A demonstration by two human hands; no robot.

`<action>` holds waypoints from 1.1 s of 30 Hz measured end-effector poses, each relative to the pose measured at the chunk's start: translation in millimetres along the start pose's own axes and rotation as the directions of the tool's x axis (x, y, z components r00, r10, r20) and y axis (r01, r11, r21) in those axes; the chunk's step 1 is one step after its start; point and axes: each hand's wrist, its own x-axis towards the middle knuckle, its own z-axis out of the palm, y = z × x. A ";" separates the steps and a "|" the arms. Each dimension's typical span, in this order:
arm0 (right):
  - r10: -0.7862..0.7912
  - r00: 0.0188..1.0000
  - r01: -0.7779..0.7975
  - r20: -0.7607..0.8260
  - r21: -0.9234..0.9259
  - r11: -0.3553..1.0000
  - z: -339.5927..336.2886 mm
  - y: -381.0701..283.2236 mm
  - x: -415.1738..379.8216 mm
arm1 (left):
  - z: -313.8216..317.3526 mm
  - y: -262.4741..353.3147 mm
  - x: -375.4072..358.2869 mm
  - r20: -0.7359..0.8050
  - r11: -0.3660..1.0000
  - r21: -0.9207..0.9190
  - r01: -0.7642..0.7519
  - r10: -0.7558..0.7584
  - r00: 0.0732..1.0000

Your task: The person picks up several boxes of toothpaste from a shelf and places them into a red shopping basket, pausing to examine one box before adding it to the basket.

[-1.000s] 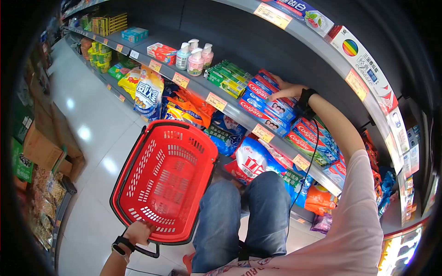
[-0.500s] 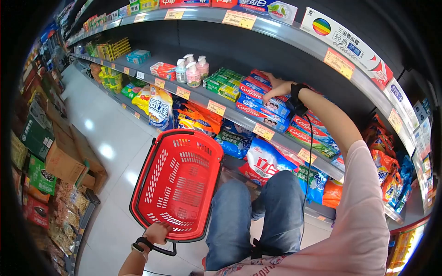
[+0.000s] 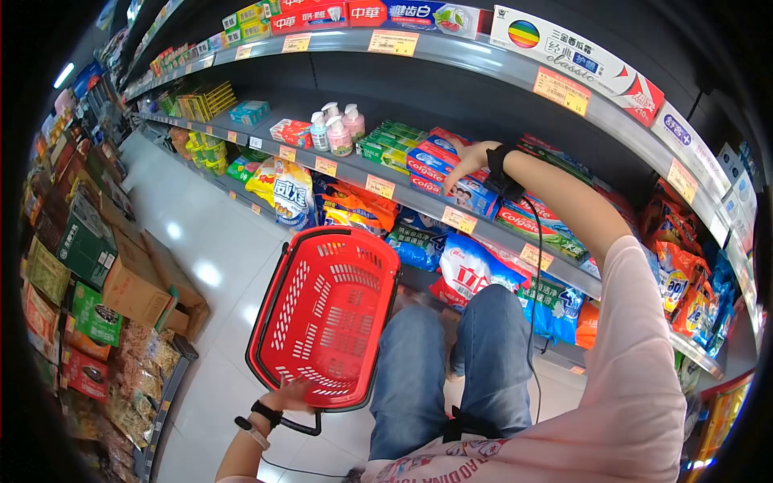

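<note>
My right hand (image 3: 473, 163) reaches onto the middle shelf and grips a Colgate toothpaste box (image 3: 427, 161) in the stack there. The thumb lies down the front side, while the other fingertips are partly hidden behind the boxes. A black strap with a cable circles that wrist. Left of my knees is a red shopping basket (image 3: 324, 318), its slotted floor and walls in sight. Over its near rim lies my left hand (image 3: 291, 396), fingers stretched out and slightly blurred. A band and a watch are on the left wrist.
Pump bottles (image 3: 340, 135) and green toothpaste boxes (image 3: 386, 145) share the middle shelf. Detergent bags (image 3: 463, 266) fill the shelf below. Price tags (image 3: 459, 219) line the shelf edge. Across the aisle stand cardboard boxes (image 3: 138, 278). A cable (image 3: 535, 306) hangs past my right knee.
The view has shifted, so the shelves and basket sit differently in the picture. My left hand has loosened from the basket's rim and its fingers have straightened. My right hand stays at the Colgate boxes.
</note>
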 end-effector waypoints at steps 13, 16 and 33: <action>0.074 0.963 -0.147 -0.259 -0.273 0.951 20.9 1.6 0.2 | -221.9 238.0 178.5 -0.653 -0.385 -0.750 -0.538 0.303 0.694; -0.110 0.971 0.040 -0.212 -0.308 0.950 26.5 12.5 7.4 | -244.6 266.8 196.8 -0.695 -0.627 -0.646 -0.435 0.249 0.674; -0.485 0.823 0.288 -0.296 -0.520 0.805 120.7 -37.4 -53.6 | -181.5 235.7 183.5 -0.703 -0.816 -0.422 -0.395 0.019 0.711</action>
